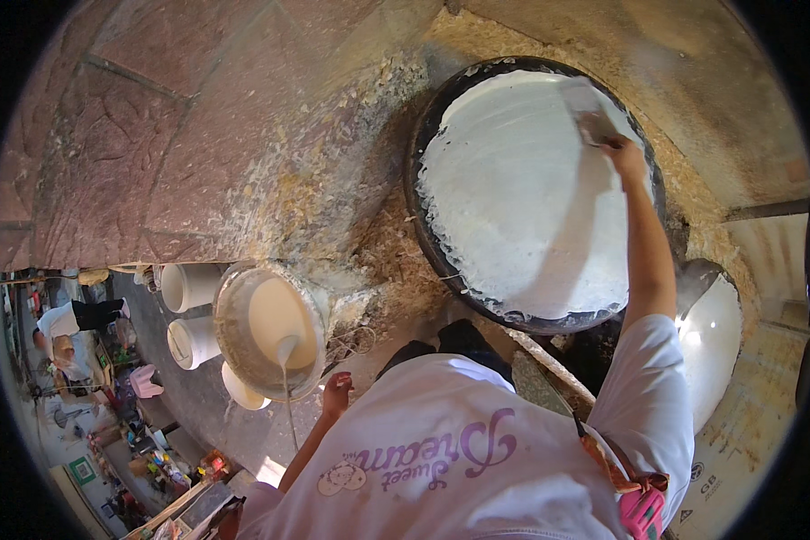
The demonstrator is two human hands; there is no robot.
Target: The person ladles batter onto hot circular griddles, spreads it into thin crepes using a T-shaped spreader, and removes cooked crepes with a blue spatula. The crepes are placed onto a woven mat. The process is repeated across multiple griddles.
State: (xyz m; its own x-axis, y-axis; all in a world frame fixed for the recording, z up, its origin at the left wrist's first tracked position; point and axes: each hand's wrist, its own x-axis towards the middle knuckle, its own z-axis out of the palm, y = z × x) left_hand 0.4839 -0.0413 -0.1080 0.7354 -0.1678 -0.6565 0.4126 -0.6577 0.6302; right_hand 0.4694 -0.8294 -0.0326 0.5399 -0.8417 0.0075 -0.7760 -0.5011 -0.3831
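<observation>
My right hand [626,160] grips a flat, wide scraper [590,111] at the upper right of a large round griddle [415,196] with a dark rim. White batter [513,196] covers most of the griddle, its edge ragged, and the scraper lies against it, slightly blurred. At my left side, my left hand [336,393] hangs with curled fingers and no visible object in it. Just beyond that hand stands a bucket [229,331] of pale batter [277,317]. A long-handled metal ladle [287,351] rests in the bucket, its handle pointing towards me.
White buckets [192,287] stand behind the batter bucket. A rounded white vessel lid [712,344] sits to my right. Crusted batter coats the stone-like ledge [310,182]. Far left, a person [61,324] stands near cluttered goods and a pink stool [146,381].
</observation>
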